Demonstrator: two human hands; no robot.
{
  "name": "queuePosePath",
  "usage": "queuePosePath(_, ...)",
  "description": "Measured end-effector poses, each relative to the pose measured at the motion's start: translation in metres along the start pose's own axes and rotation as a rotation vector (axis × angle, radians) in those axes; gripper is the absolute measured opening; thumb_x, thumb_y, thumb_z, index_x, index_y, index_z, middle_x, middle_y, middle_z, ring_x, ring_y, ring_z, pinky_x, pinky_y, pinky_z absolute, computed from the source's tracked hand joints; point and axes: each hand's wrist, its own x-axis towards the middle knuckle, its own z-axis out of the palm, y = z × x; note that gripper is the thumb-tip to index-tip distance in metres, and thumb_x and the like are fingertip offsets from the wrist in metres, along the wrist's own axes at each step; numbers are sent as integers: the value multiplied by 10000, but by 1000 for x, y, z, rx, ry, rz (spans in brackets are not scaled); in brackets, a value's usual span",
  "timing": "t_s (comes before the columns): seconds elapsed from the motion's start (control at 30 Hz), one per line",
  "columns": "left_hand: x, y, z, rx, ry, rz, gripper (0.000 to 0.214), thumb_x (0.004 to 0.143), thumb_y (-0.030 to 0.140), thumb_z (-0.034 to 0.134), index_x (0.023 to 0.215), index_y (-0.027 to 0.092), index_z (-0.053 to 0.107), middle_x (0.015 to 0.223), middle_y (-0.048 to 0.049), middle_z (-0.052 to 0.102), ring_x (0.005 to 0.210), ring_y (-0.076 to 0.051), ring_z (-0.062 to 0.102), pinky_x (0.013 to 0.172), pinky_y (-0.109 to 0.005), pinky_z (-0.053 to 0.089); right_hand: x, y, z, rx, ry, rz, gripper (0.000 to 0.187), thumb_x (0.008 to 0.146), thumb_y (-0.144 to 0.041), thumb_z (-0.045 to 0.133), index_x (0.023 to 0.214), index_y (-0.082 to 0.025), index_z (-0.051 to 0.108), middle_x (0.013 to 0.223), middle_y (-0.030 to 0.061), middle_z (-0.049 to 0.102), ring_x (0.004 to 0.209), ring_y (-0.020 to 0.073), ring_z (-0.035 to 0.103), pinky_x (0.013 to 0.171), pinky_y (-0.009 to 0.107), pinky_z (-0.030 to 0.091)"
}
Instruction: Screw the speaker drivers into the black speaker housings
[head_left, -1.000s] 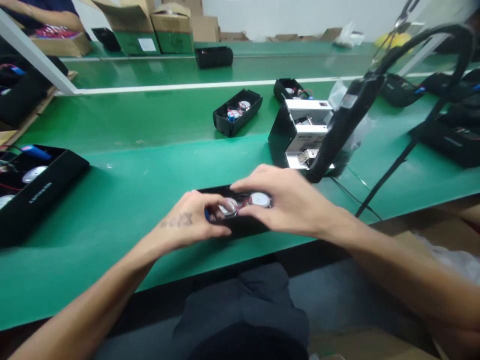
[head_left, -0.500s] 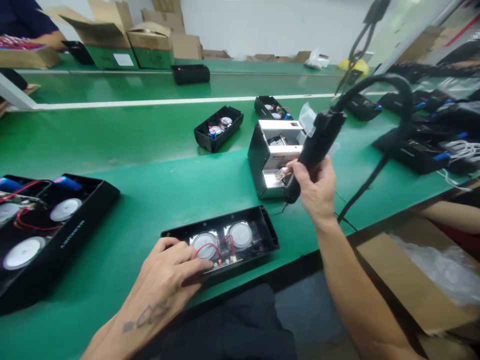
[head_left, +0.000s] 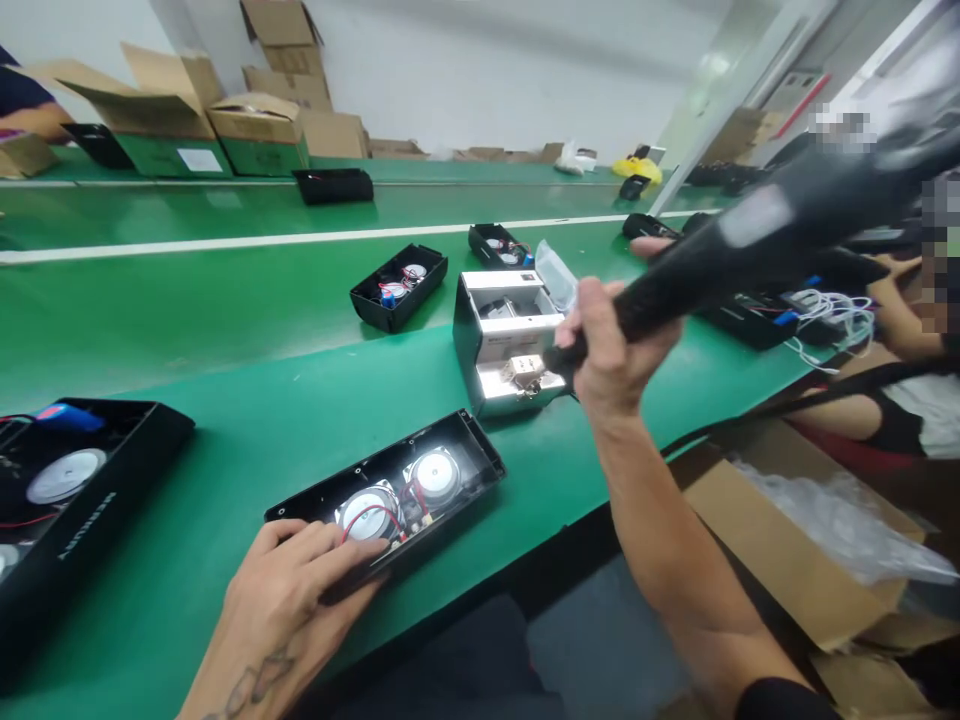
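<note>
My left hand [head_left: 311, 575] grips the near left edge of a black speaker housing [head_left: 450, 522], its fingers reaching inside and its thumb out of sight. Two round speaker drivers [head_left: 433, 477] sit in the housing, with red wires running to a small board along the near wall. In my right hand [head_left: 619, 360] is a black electric screwdriver [head_left: 697, 275], held nearly level and blurred at its back end. Its front end is at the tray of a silver and black screw feeder [head_left: 471, 345]; whether the tip touches a screw is hidden.
More black housings, one at the left [head_left: 112, 500] and one behind the feeder [head_left: 397, 290], lie on the green bench. Cardboard boxes [head_left: 259, 130] stand at the back. White cables [head_left: 836, 320] and a co-worker's arm [head_left: 900, 300] are at the right, above an open carton [head_left: 780, 560].
The screwdriver has swung from steeply upright to nearly level, its front end now at the feeder's tray. My left hand stays on the housing, which sits more slanted as the view shifted.
</note>
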Motion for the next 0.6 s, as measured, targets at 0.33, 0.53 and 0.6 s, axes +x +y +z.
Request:
queuePosePath(0.33, 8, 16, -7, -82, -24, -36, 100, 996, 329, 641, 1025, 305, 733, 765, 56, 684, 672, -149, 639, 796, -360, 395, -35, -53, 5, 246, -318, 310, 404, 898, -231, 732, 1257, -348, 589, 577, -121, 480, 400, 92, 446, 408, 272, 422)
queuePosePath(0.53, 13, 25, -12, -124, -44, -72, 105, 1001, 254, 620, 1013, 286, 719, 763, 49, 666, 673, -156, 615, 814, -372, 382, -75, -93, 12, 575, -377, 380, 412, 966, -162, 654, 1326, -329, 542, 648, -110, 511, 410, 66, 444, 387, 233, 395)
queuePosePath(0.6, 14, 26, -13, -124, -30, -70, 110, 1004, 248, 611, 1011, 282, 716, 766, 46, 668, 676, -160, 611, 813, -374, 383, -82, -94, 17, 595, -414, 403, 412, 973, -156, 646, 1325, -338, 535, 647, -110, 513, 427, 71, 449, 407, 241, 392)
